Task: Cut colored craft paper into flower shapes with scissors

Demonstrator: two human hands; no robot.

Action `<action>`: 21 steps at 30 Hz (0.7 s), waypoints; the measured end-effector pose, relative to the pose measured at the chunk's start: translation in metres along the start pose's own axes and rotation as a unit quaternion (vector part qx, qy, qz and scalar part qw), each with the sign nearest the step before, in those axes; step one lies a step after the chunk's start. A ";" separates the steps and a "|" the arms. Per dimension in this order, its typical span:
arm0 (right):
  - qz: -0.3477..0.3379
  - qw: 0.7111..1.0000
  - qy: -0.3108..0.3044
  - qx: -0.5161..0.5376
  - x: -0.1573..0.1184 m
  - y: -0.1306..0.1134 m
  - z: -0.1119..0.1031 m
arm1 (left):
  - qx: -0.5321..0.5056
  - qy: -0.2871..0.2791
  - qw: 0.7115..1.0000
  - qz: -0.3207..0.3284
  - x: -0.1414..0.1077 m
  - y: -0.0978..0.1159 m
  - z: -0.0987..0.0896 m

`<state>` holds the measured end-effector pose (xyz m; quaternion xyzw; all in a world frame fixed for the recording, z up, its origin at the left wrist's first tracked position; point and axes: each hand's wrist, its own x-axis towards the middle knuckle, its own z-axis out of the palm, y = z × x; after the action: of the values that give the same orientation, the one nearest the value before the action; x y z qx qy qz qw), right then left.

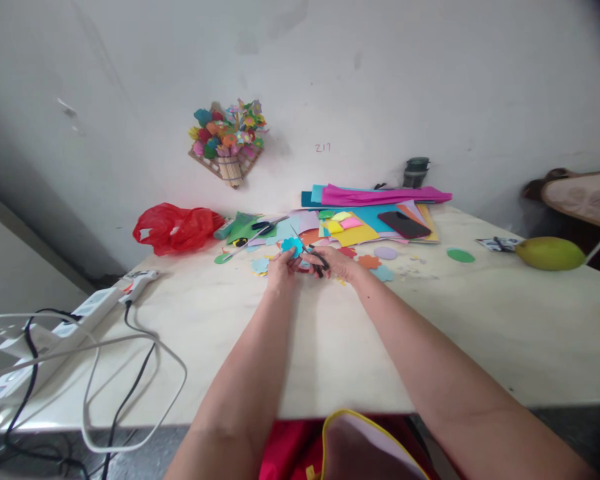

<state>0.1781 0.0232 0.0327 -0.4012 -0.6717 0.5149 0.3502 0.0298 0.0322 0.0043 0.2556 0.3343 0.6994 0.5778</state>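
My left hand (pixel 284 265) holds a blue flower-shaped paper cutout (pixel 292 247) between its fingers, above the middle of the table. Just to its right, my right hand (pixel 333 262) is closed on black-handled scissors (pixel 320 259), their blades pointing up and left beside the blue paper. Around both hands lie more paper cutouts: an orange flower (pixel 369 261), a lilac oval (pixel 385 253) and light blue pieces (pixel 261 266).
Behind the hands are coloured sheets (pixel 357 233), a dark phone (pixel 404 225) and other scissors (pixel 263 227). A red plastic bag (pixel 177 228) and power strips (pixel 93 310) with cables are left; a green-yellow fruit (pixel 550 253) is right.
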 end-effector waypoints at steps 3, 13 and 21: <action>-0.014 1.000 -0.006 0.010 0.000 0.001 -0.001 | -0.011 0.011 1.000 -0.002 -0.003 0.001 0.003; -0.011 1.000 0.007 0.020 -0.001 -0.001 0.001 | -0.016 0.004 1.000 0.001 -0.009 0.002 0.008; -0.016 0.999 0.021 0.043 0.001 0.001 0.003 | -0.010 0.001 1.000 0.001 -0.009 -0.001 0.008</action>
<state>0.1752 0.0229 0.0308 -0.3856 -0.6477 0.5291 0.3897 0.0385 0.0253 0.0094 0.2497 0.3280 0.7034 0.5791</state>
